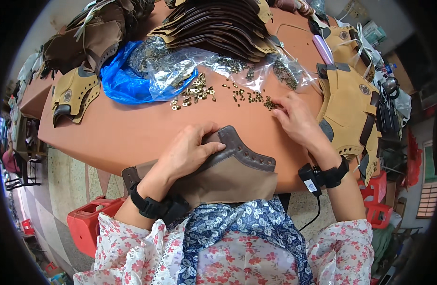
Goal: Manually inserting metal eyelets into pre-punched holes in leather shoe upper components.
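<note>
Currently the left hand (187, 154) lies flat, fingers together, pressing down on a brown leather shoe upper (228, 173) at the near edge of the table (114, 130). Upper: matte tan-brown body, darker smooth collar band curved along the top, a row of small punched eyelet holes along that band. Its lower part overhangs the table edge toward the person's lap.

Right hand (297, 118) rests palm down further right, its fingertips (278, 108) bent at a small heap of brass eyelets (268, 103); whether the grip pinches one cannot be told. Both wrists carry black bands, the right one with a small sensor and cable.

More loose metal pieces (195, 92), small, shiny and bronze-coloured, scatter across the middle of the table, just in front of crinkled clear plastic bags (218, 64) and a blue plastic bag (126, 80). Behind these, a fanned stack of dark brown cut leather pieces (218, 26). Tan suede uppers (349, 102) with dark trim pile at the right edge, touching the right forearm side; similar uppers (74, 90) at the left edge.

Table surface is smooth, orange-brown. Open room: a bare band between the left hand and the blue bag, and to the left of the upper. A red plastic stool (88, 223) stands on the floor below left.
</note>
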`<state>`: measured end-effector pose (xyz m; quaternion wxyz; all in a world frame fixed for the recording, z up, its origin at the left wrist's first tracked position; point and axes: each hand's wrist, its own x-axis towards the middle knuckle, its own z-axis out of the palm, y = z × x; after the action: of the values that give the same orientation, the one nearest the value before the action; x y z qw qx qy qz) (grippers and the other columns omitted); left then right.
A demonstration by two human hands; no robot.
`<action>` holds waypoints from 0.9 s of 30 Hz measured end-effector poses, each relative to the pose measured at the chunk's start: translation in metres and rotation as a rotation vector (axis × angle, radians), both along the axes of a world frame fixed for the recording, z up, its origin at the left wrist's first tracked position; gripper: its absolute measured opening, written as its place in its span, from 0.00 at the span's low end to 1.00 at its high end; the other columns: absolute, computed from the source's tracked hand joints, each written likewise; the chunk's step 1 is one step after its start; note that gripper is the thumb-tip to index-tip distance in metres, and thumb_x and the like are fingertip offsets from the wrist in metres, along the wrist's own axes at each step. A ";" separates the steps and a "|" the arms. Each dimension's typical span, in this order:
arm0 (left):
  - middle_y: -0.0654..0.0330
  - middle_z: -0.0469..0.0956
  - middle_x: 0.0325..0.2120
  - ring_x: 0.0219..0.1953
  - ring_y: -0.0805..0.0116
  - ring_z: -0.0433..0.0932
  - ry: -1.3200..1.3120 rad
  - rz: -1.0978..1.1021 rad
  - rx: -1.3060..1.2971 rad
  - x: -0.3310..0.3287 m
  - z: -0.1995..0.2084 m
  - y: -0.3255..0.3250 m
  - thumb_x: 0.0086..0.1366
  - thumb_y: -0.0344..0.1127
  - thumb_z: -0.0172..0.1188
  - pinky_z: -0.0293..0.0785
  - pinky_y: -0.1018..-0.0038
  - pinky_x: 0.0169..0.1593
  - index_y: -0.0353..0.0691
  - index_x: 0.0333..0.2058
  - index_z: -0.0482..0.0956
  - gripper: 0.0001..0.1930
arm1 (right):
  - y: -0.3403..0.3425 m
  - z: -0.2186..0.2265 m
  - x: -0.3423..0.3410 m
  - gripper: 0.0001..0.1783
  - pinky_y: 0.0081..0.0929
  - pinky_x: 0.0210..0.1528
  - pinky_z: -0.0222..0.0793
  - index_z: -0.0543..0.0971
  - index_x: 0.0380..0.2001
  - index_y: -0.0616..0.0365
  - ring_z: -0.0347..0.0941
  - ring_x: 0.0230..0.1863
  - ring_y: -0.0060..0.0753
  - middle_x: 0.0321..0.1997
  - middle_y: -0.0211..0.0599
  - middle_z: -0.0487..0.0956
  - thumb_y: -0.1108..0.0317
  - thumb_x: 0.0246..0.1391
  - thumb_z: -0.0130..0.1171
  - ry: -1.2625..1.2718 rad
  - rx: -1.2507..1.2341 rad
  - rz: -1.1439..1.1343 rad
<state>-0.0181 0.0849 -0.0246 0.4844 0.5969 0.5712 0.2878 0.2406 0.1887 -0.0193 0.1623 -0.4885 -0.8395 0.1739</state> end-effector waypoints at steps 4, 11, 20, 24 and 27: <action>0.61 0.82 0.34 0.37 0.76 0.77 0.037 -0.009 0.016 -0.001 0.001 -0.001 0.60 0.28 0.64 0.73 0.76 0.43 0.31 0.46 0.79 0.15 | -0.012 -0.001 -0.005 0.13 0.37 0.42 0.69 0.80 0.43 0.65 0.74 0.39 0.50 0.35 0.48 0.75 0.71 0.56 0.58 0.032 0.021 0.105; 0.60 0.83 0.34 0.36 0.75 0.78 0.032 -0.011 0.040 0.000 -0.001 0.000 0.60 0.26 0.63 0.74 0.75 0.42 0.32 0.46 0.79 0.15 | -0.026 0.007 0.008 0.10 0.38 0.41 0.71 0.81 0.37 0.64 0.77 0.38 0.49 0.35 0.48 0.79 0.70 0.54 0.59 0.170 -0.066 -0.119; 0.53 0.81 0.31 0.34 0.63 0.79 -0.031 0.030 0.079 0.000 -0.010 -0.003 0.58 0.30 0.63 0.73 0.70 0.40 0.32 0.42 0.79 0.13 | -0.022 0.005 0.008 0.06 0.41 0.39 0.71 0.81 0.32 0.61 0.77 0.36 0.52 0.33 0.46 0.80 0.70 0.53 0.59 -0.039 0.113 -0.069; 0.60 0.82 0.32 0.35 0.75 0.78 0.036 0.002 0.057 0.000 -0.002 0.000 0.59 0.28 0.64 0.74 0.75 0.41 0.32 0.45 0.80 0.15 | -0.017 0.002 0.003 0.06 0.43 0.40 0.71 0.81 0.33 0.59 0.77 0.38 0.52 0.33 0.45 0.80 0.69 0.53 0.59 0.003 0.092 -0.059; 0.52 0.82 0.31 0.34 0.62 0.80 0.008 0.027 0.082 0.000 -0.003 -0.001 0.58 0.30 0.64 0.74 0.70 0.40 0.33 0.42 0.80 0.13 | -0.015 0.001 0.001 0.06 0.44 0.40 0.71 0.81 0.33 0.59 0.77 0.38 0.52 0.33 0.44 0.80 0.69 0.53 0.58 -0.002 0.100 -0.025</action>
<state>-0.0176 0.0834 -0.0278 0.4532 0.6097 0.5689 0.3150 0.2412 0.1740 -0.0185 0.1880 -0.4905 -0.8410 0.1293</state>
